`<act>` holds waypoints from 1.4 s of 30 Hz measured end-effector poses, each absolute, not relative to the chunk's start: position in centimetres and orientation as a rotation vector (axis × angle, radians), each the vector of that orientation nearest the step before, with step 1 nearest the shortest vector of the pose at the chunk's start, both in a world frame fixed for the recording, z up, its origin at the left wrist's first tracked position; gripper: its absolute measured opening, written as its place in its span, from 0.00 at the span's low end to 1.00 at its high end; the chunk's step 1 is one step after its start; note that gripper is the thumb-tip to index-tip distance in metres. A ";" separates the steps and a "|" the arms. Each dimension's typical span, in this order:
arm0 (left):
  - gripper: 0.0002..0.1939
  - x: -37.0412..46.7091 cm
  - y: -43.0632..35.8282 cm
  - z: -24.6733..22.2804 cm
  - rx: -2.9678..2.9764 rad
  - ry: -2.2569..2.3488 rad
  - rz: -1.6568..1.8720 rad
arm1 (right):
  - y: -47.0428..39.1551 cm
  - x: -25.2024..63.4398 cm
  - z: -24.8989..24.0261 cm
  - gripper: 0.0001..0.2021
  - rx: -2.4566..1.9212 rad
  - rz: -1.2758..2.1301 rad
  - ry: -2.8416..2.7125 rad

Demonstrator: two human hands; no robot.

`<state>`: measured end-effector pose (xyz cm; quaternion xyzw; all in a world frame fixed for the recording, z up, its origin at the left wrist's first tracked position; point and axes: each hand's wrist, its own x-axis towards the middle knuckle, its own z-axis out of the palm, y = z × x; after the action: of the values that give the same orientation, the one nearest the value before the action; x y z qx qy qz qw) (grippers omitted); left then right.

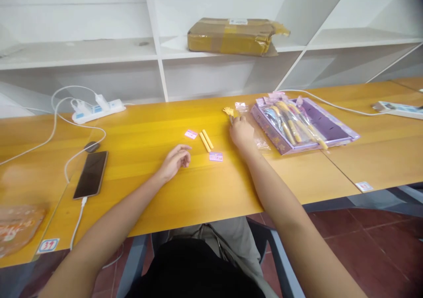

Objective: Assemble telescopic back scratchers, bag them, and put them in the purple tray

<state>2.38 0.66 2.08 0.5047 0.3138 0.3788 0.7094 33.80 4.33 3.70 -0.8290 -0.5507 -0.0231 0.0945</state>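
Above the yellow table, at the left of two short yellow tubes (pixel 206 141), my left hand (pixel 175 159) is loosely bent with its fingers apart and nothing in it. My right hand (pixel 242 133) is closed at the table's far middle. From its fingertips sticks out a back scratcher (pixel 228 111) with a yellow hand-shaped head and a thin metallic stem; the rest is hidden by the fingers. Small pink-purple cards, one (pixel 191 134) beyond the tubes and another (pixel 216 156) nearer me, lie beside them. Clear plastic wrappers (pixel 261 140) lie just right of my right hand.
A purple display box (pixel 343 135) holds several bagged yellow-handled items at the right. On the left are a phone (pixel 90 174) on a charging cable and a white power strip (pixel 99 112). A taped carton (pixel 228 36) sits on the shelf behind; another power strip (pixel 401 109) lies far right.
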 end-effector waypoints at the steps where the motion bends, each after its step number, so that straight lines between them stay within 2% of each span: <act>1: 0.17 2.4 0.6 2.1 1.124 0.699 0.840 | 4.3 33.7 3.7 0.20 -2.455 -0.063 -1.637; 11: 0.15 2.4 0.7 2.1 1.143 0.699 0.839 | 4.0 32.5 4.2 0.20 -2.420 0.036 -1.577; 19: 0.16 2.4 0.8 2.0 1.140 0.706 0.840 | 3.1 29.8 3.2 0.14 -2.031 0.484 -1.798; 26: 0.16 2.4 0.7 1.9 1.130 0.707 0.834 | 2.7 28.5 3.0 0.12 -2.121 0.365 -1.875; 30: 0.16 2.4 0.7 1.6 1.151 0.702 0.846 | 2.8 28.9 3.8 0.11 -2.113 0.426 -1.735; 37: 0.26 2.6 0.7 0.4 1.144 0.697 0.961 | -0.3 23.0 4.2 0.15 -1.467 0.817 -1.676; 42: 0.29 2.9 1.1 -0.4 1.090 0.720 1.081 | -2.8 19.2 2.6 0.15 -1.293 0.819 -1.757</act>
<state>2.91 1.11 -0.43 0.4819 0.3185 0.4780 0.6617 19.22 -2.85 2.58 -0.5099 -0.6928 0.3230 0.3945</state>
